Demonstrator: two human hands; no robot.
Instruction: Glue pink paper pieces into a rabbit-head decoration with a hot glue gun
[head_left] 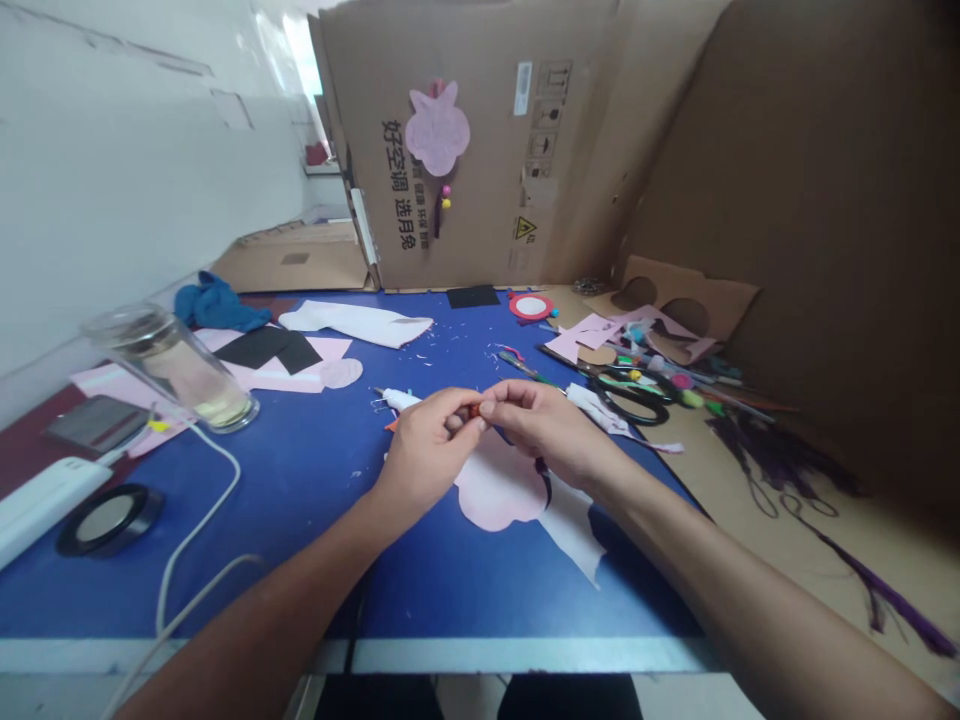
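Observation:
My left hand and my right hand meet above the middle of the table, fingertips pinched together. Between them shows a small reddish-brown piece, perhaps a bead; its shape is mostly covered by the fingers. Beneath the hands lies a pink scalloped paper cutout, partly hidden by them. A short dark strip curves along the cutout's right edge, under my right wrist. Beside it, a torn white paper piece lies partly under my right forearm. The tip of a white glue gun pokes out past my left hand.
A lidded glass of pale liquid, black tape roll and white cable occupy the left. Scissors and paper scraps crowd the right. Cardboard stands behind, bearing a pink paper flower.

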